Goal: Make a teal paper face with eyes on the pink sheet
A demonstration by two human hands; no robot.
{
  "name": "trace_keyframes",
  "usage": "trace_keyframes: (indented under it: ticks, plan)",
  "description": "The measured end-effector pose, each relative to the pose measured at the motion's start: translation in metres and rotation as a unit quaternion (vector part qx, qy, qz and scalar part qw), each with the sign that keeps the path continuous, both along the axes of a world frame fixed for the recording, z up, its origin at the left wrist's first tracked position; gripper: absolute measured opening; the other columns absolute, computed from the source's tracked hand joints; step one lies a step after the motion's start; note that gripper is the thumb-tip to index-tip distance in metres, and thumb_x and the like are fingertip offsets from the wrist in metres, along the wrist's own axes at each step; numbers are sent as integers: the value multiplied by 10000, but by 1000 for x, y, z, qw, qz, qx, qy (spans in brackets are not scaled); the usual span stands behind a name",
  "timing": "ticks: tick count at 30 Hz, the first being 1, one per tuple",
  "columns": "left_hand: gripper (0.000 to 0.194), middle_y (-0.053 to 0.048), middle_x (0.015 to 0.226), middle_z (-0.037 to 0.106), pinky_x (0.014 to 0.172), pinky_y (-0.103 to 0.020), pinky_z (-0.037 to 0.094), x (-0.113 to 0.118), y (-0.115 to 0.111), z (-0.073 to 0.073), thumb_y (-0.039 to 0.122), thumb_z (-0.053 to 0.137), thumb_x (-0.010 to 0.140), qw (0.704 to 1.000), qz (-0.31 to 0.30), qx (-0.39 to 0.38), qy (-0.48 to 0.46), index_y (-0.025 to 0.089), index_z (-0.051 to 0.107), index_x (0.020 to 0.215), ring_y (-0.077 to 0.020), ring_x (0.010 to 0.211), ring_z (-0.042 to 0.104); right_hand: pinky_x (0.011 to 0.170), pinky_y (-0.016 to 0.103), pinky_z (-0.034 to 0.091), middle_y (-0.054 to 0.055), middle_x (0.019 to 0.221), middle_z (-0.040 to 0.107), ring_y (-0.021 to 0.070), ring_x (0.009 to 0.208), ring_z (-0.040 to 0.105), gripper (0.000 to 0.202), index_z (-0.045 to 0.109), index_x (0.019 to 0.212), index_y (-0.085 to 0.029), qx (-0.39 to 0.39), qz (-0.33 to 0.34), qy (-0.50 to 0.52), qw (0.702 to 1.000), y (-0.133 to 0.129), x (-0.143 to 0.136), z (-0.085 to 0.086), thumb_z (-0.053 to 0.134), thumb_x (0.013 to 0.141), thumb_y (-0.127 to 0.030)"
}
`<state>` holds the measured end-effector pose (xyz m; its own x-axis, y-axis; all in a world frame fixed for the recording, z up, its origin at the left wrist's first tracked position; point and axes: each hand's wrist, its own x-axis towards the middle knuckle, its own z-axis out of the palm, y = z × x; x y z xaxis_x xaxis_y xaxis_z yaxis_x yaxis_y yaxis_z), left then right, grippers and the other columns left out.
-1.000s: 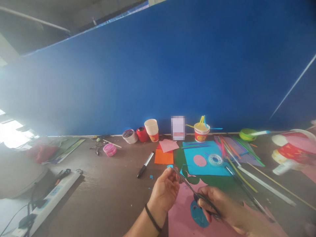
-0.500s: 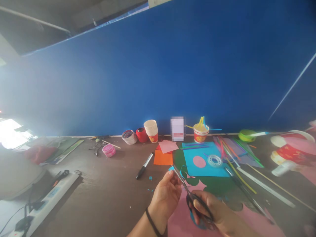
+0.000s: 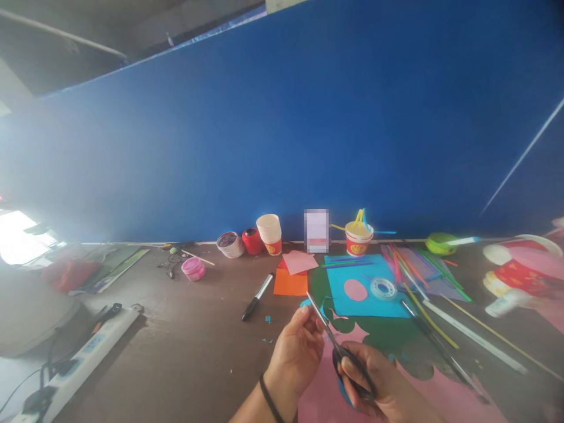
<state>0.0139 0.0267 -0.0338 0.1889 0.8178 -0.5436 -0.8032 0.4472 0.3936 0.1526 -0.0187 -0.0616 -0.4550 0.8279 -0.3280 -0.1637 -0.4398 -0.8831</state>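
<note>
My left hand [image 3: 298, 346], with a black band at the wrist, pinches a small blue paper piece [image 3: 305, 304] between thumb and fingers. In my right hand [image 3: 368, 376] are black-handled scissors [image 3: 324, 317], their blades pointing up and left, close beside the blue piece. Whether the blades touch the paper is too small to tell. Under both hands lies a large pink sheet [image 3: 319, 390] with curved cut edges. A green sheet [image 3: 388, 333] lies behind it, partly covered by a blue sheet [image 3: 341, 299] that bears a pink circle [image 3: 355, 289] and a tape roll [image 3: 383, 288].
A marker [image 3: 258, 296] and orange paper [image 3: 291, 282] lie left of the blue sheet. Paper cups [image 3: 269, 235] and a cup with straws [image 3: 359, 238] stand by the blue wall. Rods and a white stick [image 3: 473, 335] are at right, a power strip [image 3: 88, 358] at left.
The scissors and my right hand have shifted very slightly to the left. My left hand keeps its hold on the blue piece, nearly unmoved.
</note>
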Motion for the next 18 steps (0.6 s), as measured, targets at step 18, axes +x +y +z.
trace_keyframes:
  ticks: [18]
  plan:
    - [180, -2, 656, 624, 457, -162, 379, -17, 19, -23, 254, 676, 653, 952, -56, 182, 242, 159, 523, 655, -73, 523, 537, 458, 215, 261, -34, 550, 582, 131, 501, 513, 205, 491, 635, -223, 229, -91, -613, 751, 20, 79, 42, 618, 673, -379]
